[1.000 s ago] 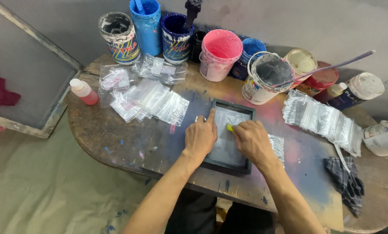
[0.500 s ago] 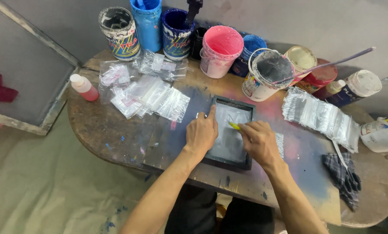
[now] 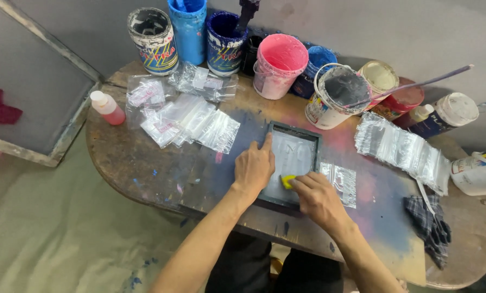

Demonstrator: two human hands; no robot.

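We see our left hand [image 3: 255,167] lying flat on the left edge of a small dark-framed printing screen [image 3: 289,164] that sits near the middle of the paint-stained wooden table [image 3: 145,163]. Its fingers are pressed together, with the index finger stretched out along the frame toward the far side. Our right hand [image 3: 318,198] rests on the near right part of the screen, its fingertips pinching a small yellow pad [image 3: 287,181] against the pale mesh; the other fingers curl close beside them.

Just to the right of the screen, touching its frame, lies a clear plastic bag [image 3: 342,183]. Further right a stack of similar clear bags [image 3: 400,149] spreads out, and near the right edge of the table a dark checked rag [image 3: 427,228] lies crumpled. To the left of the screen we see a loose heap of small plastic bags [image 3: 191,122], and beyond them a small bottle with pink liquid [image 3: 107,107].

Along the far side stand paint tubs: a pink bucket [image 3: 278,65], a blue container [image 3: 190,30], a dark blue tub [image 3: 224,43] and a white bucket with grey paint [image 3: 335,95] holding a long stick. A large framed screen [image 3: 31,92] leans at the far left, off the table.
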